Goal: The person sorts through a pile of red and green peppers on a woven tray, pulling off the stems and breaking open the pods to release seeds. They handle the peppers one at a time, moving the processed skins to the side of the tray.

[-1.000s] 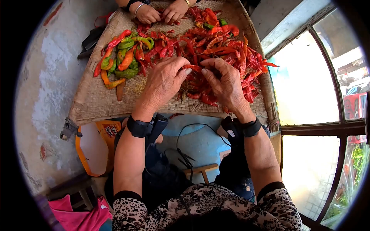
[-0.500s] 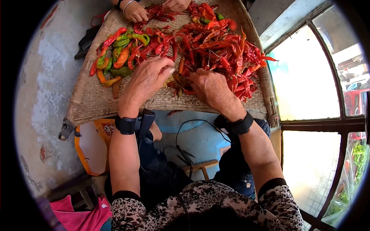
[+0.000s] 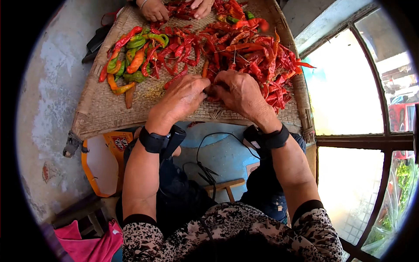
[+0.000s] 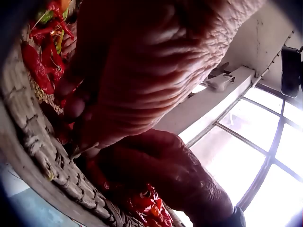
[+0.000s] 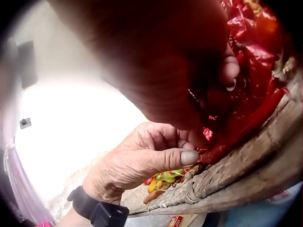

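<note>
In the head view my left hand [image 3: 185, 94] and right hand [image 3: 242, 94] meet over the near part of a wicker tray [image 3: 104, 115], fingertips almost together. Between them is a dried red chili pepper [image 5: 215, 150], partly hidden by the fingers. The right wrist view shows the left thumb [image 5: 182, 157] and fingers pinching its end. My right hand's fingers curl over the pepper from the other side. A thin stem [image 4: 89, 149] sticks out by the fingertips in the left wrist view. Beyond the right hand spreads a pile of red chili peppers [image 3: 262, 56].
Green and orange peppers [image 3: 136, 61] lie at the tray's left, with yellow seeds [image 3: 155, 92] nearby. Another person's hands [image 3: 155, 9] work among red peppers at the far edge. A window [image 3: 349, 87] stands to the right, and an orange-edged box [image 3: 102, 163] below left.
A second ago both hands held a red pepper up together. They then parted, the right going down into the pile, and now they have come together again lower, over the near edge.
</note>
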`<control>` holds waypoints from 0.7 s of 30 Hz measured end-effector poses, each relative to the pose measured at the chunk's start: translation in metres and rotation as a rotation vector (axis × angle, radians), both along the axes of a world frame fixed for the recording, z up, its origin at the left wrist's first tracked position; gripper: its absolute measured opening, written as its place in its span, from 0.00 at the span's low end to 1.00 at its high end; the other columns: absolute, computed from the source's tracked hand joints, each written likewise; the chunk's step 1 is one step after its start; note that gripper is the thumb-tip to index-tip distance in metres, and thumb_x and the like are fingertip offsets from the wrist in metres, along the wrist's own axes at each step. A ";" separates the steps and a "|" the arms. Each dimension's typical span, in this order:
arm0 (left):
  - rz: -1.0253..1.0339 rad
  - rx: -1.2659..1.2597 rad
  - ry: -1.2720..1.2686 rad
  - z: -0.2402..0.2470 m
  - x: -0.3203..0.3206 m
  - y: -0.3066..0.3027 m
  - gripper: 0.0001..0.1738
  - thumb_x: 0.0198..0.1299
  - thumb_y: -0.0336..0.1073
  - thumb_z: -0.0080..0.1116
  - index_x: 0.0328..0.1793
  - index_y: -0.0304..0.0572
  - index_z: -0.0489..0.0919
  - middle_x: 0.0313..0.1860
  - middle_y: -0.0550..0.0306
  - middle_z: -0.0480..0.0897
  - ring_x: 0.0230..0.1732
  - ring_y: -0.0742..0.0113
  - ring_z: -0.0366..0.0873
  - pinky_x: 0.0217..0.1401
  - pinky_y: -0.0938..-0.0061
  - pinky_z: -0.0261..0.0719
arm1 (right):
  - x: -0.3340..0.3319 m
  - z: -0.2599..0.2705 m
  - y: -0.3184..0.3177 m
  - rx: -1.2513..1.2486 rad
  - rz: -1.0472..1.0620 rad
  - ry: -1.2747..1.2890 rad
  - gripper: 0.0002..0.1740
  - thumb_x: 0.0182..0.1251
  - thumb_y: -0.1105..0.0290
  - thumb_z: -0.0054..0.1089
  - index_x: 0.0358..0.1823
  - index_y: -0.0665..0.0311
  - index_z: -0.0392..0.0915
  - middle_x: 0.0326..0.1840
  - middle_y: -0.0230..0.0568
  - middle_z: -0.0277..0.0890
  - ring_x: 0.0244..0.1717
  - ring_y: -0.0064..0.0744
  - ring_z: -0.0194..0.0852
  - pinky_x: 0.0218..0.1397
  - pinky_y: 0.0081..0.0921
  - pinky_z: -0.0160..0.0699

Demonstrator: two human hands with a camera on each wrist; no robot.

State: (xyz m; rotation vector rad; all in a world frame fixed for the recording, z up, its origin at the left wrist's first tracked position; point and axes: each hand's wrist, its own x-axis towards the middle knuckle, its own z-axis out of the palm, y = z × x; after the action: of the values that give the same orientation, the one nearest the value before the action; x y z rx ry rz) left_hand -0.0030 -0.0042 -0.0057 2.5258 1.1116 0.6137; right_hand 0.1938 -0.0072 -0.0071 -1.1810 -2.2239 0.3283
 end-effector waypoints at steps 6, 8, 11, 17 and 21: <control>0.181 -0.369 -0.248 0.035 -0.008 0.002 0.06 0.62 0.28 0.61 0.43 0.37 0.78 0.29 0.66 0.75 0.33 0.76 0.71 0.40 0.78 0.73 | 0.023 0.027 0.004 -0.211 -0.086 0.601 0.12 0.71 0.65 0.61 0.43 0.69 0.80 0.29 0.35 0.80 0.29 0.22 0.75 0.35 0.23 0.76; 0.202 -0.343 -0.394 0.034 -0.021 0.008 0.06 0.62 0.29 0.61 0.43 0.37 0.78 0.31 0.66 0.76 0.34 0.76 0.72 0.40 0.79 0.73 | 0.030 0.027 0.006 -0.346 -0.107 0.786 0.13 0.72 0.63 0.60 0.44 0.67 0.80 0.30 0.30 0.80 0.29 0.17 0.73 0.34 0.19 0.74; 0.283 -0.277 -0.556 0.031 -0.045 0.018 0.07 0.64 0.30 0.60 0.46 0.38 0.78 0.37 0.67 0.78 0.37 0.78 0.73 0.42 0.82 0.72 | 0.028 0.029 0.006 -0.354 -0.108 0.871 0.13 0.72 0.63 0.60 0.45 0.67 0.79 0.29 0.29 0.78 0.28 0.15 0.71 0.33 0.17 0.73; 0.499 0.352 -0.206 0.021 -0.035 0.018 0.17 0.67 0.40 0.58 0.56 0.38 0.79 0.47 0.49 0.80 0.46 0.57 0.79 0.51 0.65 0.78 | 0.017 0.029 -0.001 -0.369 -0.053 0.662 0.12 0.70 0.67 0.60 0.46 0.69 0.79 0.29 0.29 0.78 0.30 0.16 0.72 0.34 0.18 0.74; 0.088 -0.170 -0.408 0.027 0.005 -0.002 0.17 0.67 0.38 0.58 0.57 0.37 0.77 0.50 0.51 0.79 0.47 0.57 0.79 0.53 0.66 0.77 | 0.012 0.028 -0.002 -0.383 0.019 0.647 0.10 0.70 0.70 0.59 0.45 0.70 0.79 0.35 0.36 0.80 0.35 0.19 0.75 0.39 0.20 0.77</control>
State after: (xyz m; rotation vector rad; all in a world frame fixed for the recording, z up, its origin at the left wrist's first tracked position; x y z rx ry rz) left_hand 0.0023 -0.0062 0.0213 2.0920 1.0725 0.9608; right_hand 0.2054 -0.0096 0.0208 -1.0409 -1.6406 1.0213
